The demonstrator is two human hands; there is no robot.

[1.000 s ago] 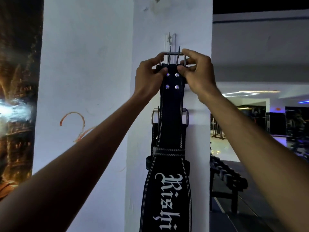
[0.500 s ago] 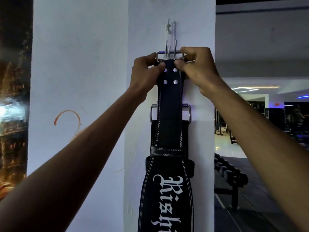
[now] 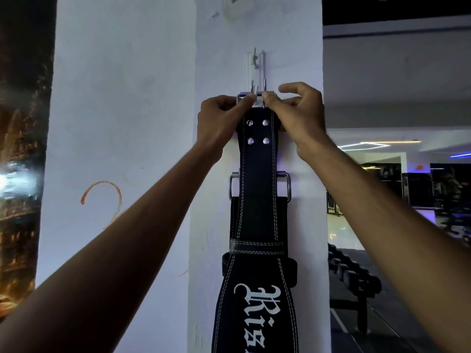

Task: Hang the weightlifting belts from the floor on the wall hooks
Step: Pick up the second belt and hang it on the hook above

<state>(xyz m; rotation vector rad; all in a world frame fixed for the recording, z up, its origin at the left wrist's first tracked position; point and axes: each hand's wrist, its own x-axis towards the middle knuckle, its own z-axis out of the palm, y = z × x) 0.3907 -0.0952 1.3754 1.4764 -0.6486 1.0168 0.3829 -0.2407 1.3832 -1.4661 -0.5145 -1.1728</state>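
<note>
Head view: we held a black belt (image 3: 258, 174) up against a white pillar (image 3: 293, 59), both arms raised. Our left hand (image 3: 221, 121) was closed on the left end of the belt's steel buckle (image 3: 251, 94), thumb and fingers pinched at the frame. Our right hand (image 3: 297, 113) gripped the right end of the same buckle between thumb and bent fingers, the forefinger lifted clear above. The buckle's two prongs stood upright, one on each side of the white tip of a wall hook (image 3: 255, 64), and the frame sat level with that tip; whether it already rested on the hook we could not tell. Four rivets (image 3: 258, 131) showed on the strap just below our hands. The belt hung straight down the pillar, a stitched loop (image 3: 256, 247) across it, widening lower down where white lettering ran along it and out of the bottom of the frame. Behind it a second belt (image 3: 235, 212) hung flat on the pillar, its buckle (image 3: 286, 186) showing on either side of the front strap. To the right, past the pillar, a rack of dumbbells (image 3: 354, 276) stood in a dim gym hall. To the left, a dark mural (image 3: 20, 174) met the white wall.
</note>
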